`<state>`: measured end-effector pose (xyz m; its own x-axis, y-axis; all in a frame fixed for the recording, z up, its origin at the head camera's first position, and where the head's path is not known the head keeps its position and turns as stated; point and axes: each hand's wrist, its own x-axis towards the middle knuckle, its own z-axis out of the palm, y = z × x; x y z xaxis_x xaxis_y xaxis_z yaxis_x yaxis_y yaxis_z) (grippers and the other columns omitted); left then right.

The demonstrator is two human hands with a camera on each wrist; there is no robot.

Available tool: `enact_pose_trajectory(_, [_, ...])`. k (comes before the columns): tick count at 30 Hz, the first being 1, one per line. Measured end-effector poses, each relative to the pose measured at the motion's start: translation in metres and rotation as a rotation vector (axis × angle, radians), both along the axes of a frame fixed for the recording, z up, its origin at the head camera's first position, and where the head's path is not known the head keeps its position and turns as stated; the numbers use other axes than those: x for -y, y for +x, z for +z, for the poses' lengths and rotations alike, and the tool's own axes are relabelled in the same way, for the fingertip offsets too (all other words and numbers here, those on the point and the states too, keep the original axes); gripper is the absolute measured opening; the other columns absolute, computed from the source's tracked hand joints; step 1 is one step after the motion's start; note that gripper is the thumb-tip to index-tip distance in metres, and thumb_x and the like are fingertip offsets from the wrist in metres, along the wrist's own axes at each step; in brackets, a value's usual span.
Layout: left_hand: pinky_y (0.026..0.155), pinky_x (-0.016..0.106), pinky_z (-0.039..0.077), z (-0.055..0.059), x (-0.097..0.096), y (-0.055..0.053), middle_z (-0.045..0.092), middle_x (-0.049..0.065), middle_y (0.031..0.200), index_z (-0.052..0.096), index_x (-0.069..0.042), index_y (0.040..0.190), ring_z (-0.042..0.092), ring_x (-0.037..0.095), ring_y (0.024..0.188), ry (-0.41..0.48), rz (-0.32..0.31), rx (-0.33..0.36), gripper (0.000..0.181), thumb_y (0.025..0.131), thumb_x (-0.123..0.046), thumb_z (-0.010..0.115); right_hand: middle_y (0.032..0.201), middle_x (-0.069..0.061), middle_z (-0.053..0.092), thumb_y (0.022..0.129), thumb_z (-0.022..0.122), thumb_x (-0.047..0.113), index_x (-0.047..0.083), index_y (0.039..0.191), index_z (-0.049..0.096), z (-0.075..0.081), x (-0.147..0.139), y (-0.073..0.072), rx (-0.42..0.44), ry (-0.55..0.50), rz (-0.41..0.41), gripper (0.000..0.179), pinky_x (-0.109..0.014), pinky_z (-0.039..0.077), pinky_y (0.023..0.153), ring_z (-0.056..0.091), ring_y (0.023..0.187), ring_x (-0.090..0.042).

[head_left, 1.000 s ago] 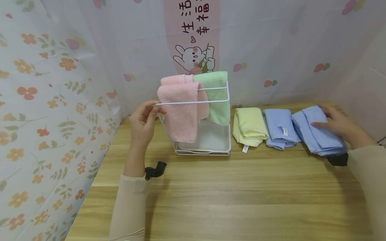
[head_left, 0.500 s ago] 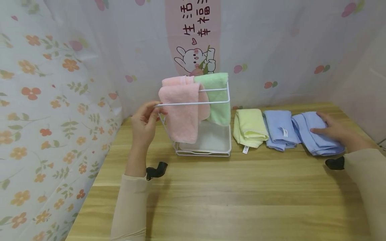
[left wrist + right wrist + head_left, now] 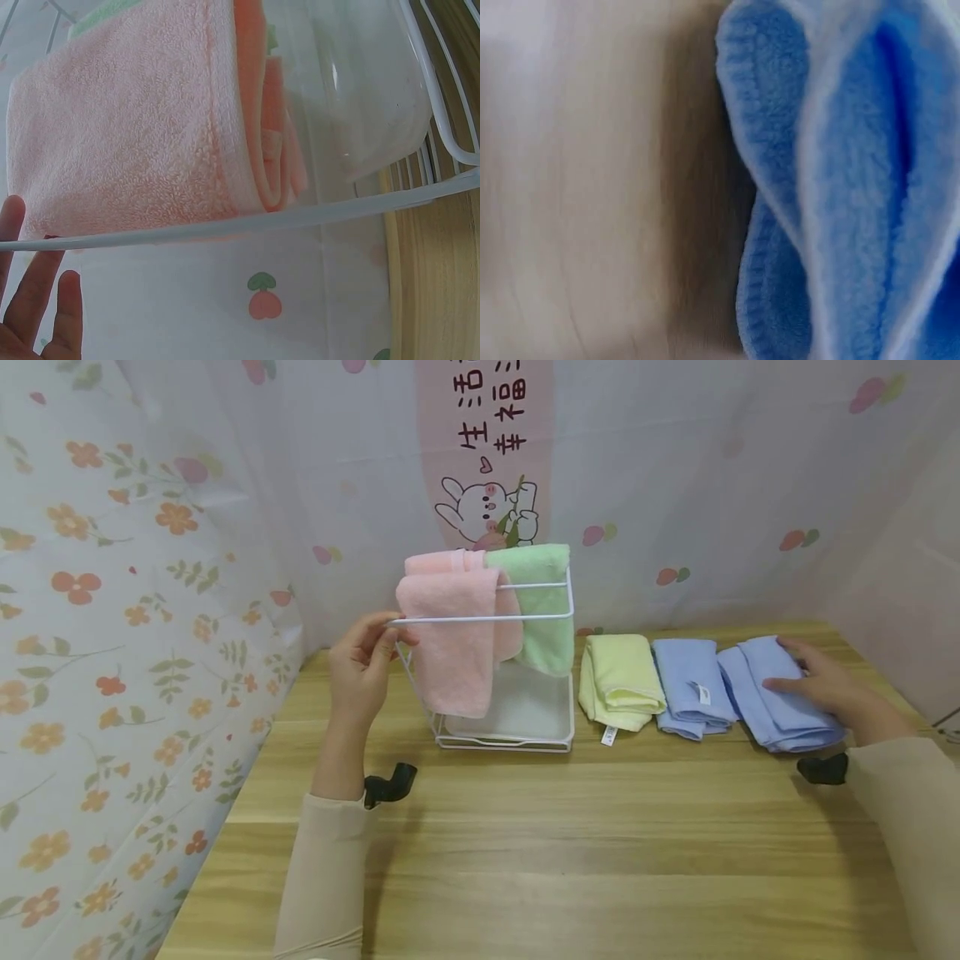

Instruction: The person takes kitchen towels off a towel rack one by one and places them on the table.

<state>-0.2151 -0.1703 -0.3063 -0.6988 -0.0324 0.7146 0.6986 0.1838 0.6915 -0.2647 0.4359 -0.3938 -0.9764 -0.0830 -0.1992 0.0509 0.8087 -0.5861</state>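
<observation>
My left hand (image 3: 360, 672) grips the upper left corner of a white wire rack (image 3: 480, 619). In the left wrist view its fingers (image 3: 69, 304) lie at the rack's bar. A pink towel (image 3: 453, 652) and a light green towel (image 3: 547, 631) hang over the rack's bars. Far right, my right hand (image 3: 836, 689) holds a folded blue towel (image 3: 783, 697), thumb on top and the other fingers at its far edge. Close up in the right wrist view are the blue towel's folded layers (image 3: 855, 195); the hand itself is not seen there.
Left of that towel lie another folded blue towel (image 3: 686, 677) with a white tag and a folded yellow towel (image 3: 622, 672). A whitish tray (image 3: 532, 710) sits in the rack's base. Patterned curtains close off the wooden table (image 3: 525, 843) behind and at left.
My right hand and the rightmost blue towel have shifted slightly left, closer to the other blue towel. The left hand keeps its grip on the rack.
</observation>
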Motion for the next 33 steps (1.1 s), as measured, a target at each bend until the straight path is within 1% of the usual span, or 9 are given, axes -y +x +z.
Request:
enact_pose_trajectory(7, [0.061, 0.013, 0.051, -0.001, 0.000, 0.001, 0.071, -0.020, 0.084, 0.061, 0.013, 0.107, 0.069, -0.001, 0.078, 0.002, 0.006, 0.006, 0.015, 0.098, 0.002, 0.056, 0.153, -0.044, -0.004, 0.099, 0.060, 0.028, -0.005, 0.154, -0.006, -0.004, 0.005, -0.005, -0.017, 0.024, 0.006, 0.092, -0.075, 0.005, 0.113, -0.001, 0.140, -0.065])
enact_pose_trajectory(13, [0.062, 0.013, 0.053, -0.002, 0.001, 0.002, 0.070, -0.020, 0.084, 0.061, 0.012, 0.107, 0.068, -0.002, 0.078, -0.011, 0.014, 0.013, 0.015, 0.098, 0.001, 0.056, 0.151, -0.045, 0.008, 0.099, 0.060, 0.027, -0.008, 0.154, 0.007, -0.003, 0.008, -0.008, -0.080, 0.043, -0.015, 0.084, -0.076, 0.009, 0.112, 0.008, 0.138, -0.066])
enact_pose_trajectory(20, [0.062, 0.013, 0.053, -0.001, 0.001, 0.002, 0.070, -0.020, 0.084, 0.061, 0.012, 0.108, 0.069, -0.002, 0.079, -0.004, 0.004, 0.014, 0.016, 0.098, 0.001, 0.056, 0.149, -0.041, 0.028, 0.104, 0.048, 0.032, -0.008, 0.149, 0.030, 0.012, 0.020, -0.005, -0.230, -0.042, -0.078, 0.063, -0.074, 0.030, 0.101, 0.033, 0.128, -0.065])
enact_pose_trajectory(25, [0.062, 0.013, 0.053, 0.000, 0.000, 0.002, 0.071, -0.020, 0.083, 0.061, 0.013, 0.108, 0.069, -0.002, 0.079, 0.006, 0.001, 0.009, 0.017, 0.098, 0.000, 0.056, 0.151, -0.035, 0.033, 0.104, 0.048, 0.034, -0.003, 0.151, 0.033, 0.029, 0.040, -0.003, -0.301, -0.061, -0.081, 0.061, -0.068, 0.040, 0.096, 0.039, 0.126, -0.063])
enact_pose_trajectory(26, [0.062, 0.013, 0.053, 0.001, 0.000, 0.002, 0.071, -0.020, 0.083, 0.061, 0.013, 0.108, 0.069, -0.002, 0.079, 0.004, -0.001, 0.005, 0.017, 0.098, 0.000, 0.056, 0.152, -0.034, 0.033, 0.104, 0.048, 0.035, -0.001, 0.152, 0.032, 0.033, 0.045, -0.001, -0.303, -0.071, -0.084, 0.062, -0.058, 0.047, 0.095, 0.040, 0.127, -0.061])
enact_pose_trajectory(29, [0.062, 0.013, 0.053, 0.000, 0.000, 0.002, 0.071, -0.019, 0.084, 0.061, 0.013, 0.108, 0.069, -0.002, 0.079, -0.004, -0.003, -0.002, 0.018, 0.098, -0.001, 0.056, 0.151, -0.032, 0.036, 0.104, 0.050, 0.035, 0.004, 0.153, 0.033, 0.042, 0.064, 0.004, -0.346, -0.104, -0.078, 0.060, -0.024, 0.053, 0.085, 0.057, 0.121, -0.019])
enact_pose_trajectory(30, [0.063, 0.013, 0.054, 0.000, 0.000, 0.002, 0.071, -0.019, 0.084, 0.061, 0.013, 0.109, 0.069, -0.002, 0.079, -0.005, -0.004, -0.003, 0.018, 0.098, -0.001, 0.056, 0.150, -0.031, 0.039, 0.103, 0.051, 0.034, 0.006, 0.153, 0.034, 0.046, 0.071, 0.006, -0.369, -0.108, -0.071, 0.059, -0.013, 0.049, 0.078, 0.057, 0.113, -0.005])
enact_pose_trajectory(31, [0.063, 0.013, 0.054, 0.000, 0.000, 0.001, 0.071, -0.019, 0.084, 0.061, 0.013, 0.108, 0.069, -0.002, 0.079, -0.006, -0.003, -0.003, 0.017, 0.098, -0.001, 0.056, 0.149, -0.029, 0.041, 0.103, 0.052, 0.034, 0.008, 0.153, 0.035, 0.049, 0.078, 0.008, -0.387, -0.111, -0.063, 0.059, -0.005, 0.041, 0.072, 0.055, 0.108, 0.000])
enact_pose_trajectory(33, [0.063, 0.013, 0.055, -0.001, 0.000, 0.001, 0.071, -0.020, 0.083, 0.061, 0.013, 0.108, 0.069, -0.001, 0.079, -0.004, 0.003, 0.000, 0.017, 0.098, 0.000, 0.056, 0.146, -0.026, 0.047, 0.102, 0.054, 0.034, 0.012, 0.152, 0.039, 0.057, 0.093, 0.012, -0.437, -0.121, -0.045, 0.056, -0.001, 0.035, 0.068, 0.043, 0.095, 0.016])
